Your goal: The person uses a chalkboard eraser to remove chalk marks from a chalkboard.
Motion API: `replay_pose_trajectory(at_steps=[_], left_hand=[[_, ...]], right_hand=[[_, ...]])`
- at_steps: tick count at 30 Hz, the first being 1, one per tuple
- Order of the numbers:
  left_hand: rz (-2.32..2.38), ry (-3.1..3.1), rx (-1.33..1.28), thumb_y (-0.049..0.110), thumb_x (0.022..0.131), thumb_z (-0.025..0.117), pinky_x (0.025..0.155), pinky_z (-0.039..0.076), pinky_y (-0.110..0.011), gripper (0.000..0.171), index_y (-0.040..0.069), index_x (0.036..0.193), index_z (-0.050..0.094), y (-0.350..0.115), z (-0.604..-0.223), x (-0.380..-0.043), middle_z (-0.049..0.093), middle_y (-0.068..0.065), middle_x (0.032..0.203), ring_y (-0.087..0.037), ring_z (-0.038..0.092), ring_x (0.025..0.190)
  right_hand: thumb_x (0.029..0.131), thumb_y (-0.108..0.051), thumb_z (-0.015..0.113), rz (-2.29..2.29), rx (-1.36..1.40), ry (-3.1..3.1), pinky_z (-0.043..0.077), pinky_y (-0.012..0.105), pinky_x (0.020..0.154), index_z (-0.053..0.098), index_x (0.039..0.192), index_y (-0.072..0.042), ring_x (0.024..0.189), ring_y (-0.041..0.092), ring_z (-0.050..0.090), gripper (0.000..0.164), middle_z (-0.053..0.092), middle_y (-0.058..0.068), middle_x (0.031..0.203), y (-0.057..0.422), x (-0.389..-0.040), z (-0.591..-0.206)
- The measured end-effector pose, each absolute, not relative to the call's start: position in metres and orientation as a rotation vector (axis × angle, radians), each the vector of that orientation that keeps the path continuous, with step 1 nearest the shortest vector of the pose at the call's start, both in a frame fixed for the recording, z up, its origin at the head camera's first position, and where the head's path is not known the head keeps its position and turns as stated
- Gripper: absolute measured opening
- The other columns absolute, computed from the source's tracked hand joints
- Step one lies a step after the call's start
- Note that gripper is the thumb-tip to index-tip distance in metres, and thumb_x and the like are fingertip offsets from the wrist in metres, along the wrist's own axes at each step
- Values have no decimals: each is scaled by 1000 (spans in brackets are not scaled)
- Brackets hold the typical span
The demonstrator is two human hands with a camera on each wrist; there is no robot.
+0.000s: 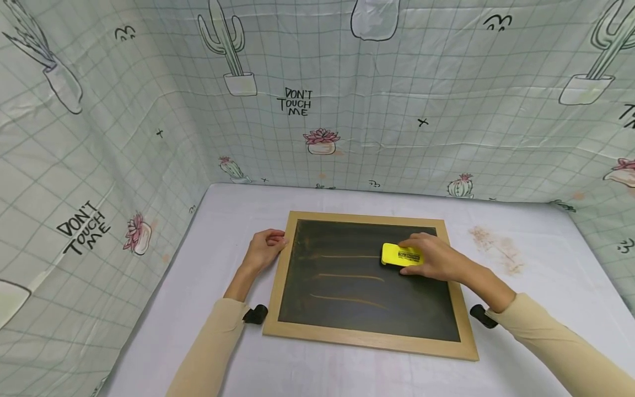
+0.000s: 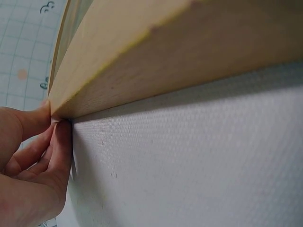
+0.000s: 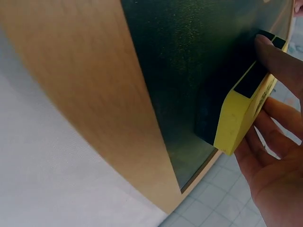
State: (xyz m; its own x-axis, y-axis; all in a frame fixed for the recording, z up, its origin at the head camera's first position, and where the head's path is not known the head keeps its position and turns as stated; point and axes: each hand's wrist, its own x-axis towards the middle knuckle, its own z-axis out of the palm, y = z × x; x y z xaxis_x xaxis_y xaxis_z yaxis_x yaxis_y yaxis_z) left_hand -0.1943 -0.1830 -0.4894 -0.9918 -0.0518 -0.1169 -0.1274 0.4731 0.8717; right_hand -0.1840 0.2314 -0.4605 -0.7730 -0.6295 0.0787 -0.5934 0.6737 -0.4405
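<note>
Right of centre on the chalkboard (image 1: pixel 347 286), toward its far side, a yellow eraser (image 1: pixel 397 255) with a dark underside sits against the surface, grasped by the right hand (image 1: pixel 434 258), thumb on the near side and fingers on the other. Three thin orange-brown lines (image 1: pixel 349 275) run across the board's middle, the farthest one reaching the eraser's left end. At the board's left edge, the left hand (image 1: pixel 263 251) grips the wooden frame (image 1: pixel 372 343) with curled fingers and thumb. Right of the board, a reddish-brown smudge (image 1: pixel 496 248) marks the white-covered desk (image 1: pixel 297 369); beyond the board hangs a gridded, cactus-printed cloth (image 1: pixel 377 99).
</note>
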Motion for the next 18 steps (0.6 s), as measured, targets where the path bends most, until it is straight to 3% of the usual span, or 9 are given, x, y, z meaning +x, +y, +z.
replay_pose_trajectory(at_steps=[18], left_hand=[[1556, 2640, -158, 6, 98, 69, 79, 49, -27, 28, -9, 122, 66, -182, -489, -193, 68, -19, 105, -26, 63, 92]], right_hand=[[82, -27, 89, -674, -1052, 2770, 47, 35, 71, 70, 125, 4, 83, 16, 52, 56, 65, 10, 105, 211, -190, -460]])
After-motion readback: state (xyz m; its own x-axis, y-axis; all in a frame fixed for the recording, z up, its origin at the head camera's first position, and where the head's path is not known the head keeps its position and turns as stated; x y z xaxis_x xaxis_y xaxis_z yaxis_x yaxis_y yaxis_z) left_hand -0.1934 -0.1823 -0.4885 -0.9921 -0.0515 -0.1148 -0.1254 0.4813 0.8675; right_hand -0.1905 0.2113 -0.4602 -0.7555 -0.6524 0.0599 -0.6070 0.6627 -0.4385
